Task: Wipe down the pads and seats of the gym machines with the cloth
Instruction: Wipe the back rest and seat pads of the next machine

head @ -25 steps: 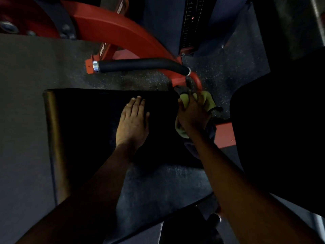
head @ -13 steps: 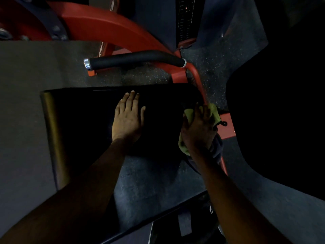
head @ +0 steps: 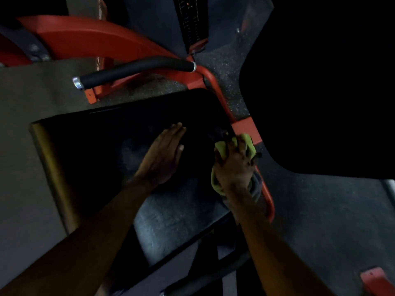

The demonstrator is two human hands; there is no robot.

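1. We are looking down at a dim gym floor (head: 224,58) of dark speckled rubber, with a red machine frame (head: 89,39) arching across the top.
2. The yellow-green cloth (head: 245,142) is sitting bunched on the right edge of the black seat pad (head: 96,150), just beside the red tube that is running along that side.
3. Our right hand (head: 233,165) is clutching the cloth, with its fingers spread and bent down over it and green folds showing between them and under the palm.
4. Compared with a second ago, the cloth and this hand are sitting farther down the pad's right edge towards us, away from the far corner where the tube is bending.
5. Our left hand (head: 164,154) is lying flat and relaxed on top of the pad, gripping nothing, with its fingers straight and together.
6. It is now pointing up and to the right, and is resting farther back from the pad's far edge than before.
7. Both forearms are reaching in from the bottom of the view, well apart.
8. Beyond the pad, a black foam handle (head: 139,70) is jutting leftwards, and a second dark pad (head: 320,82) is filling the right side.
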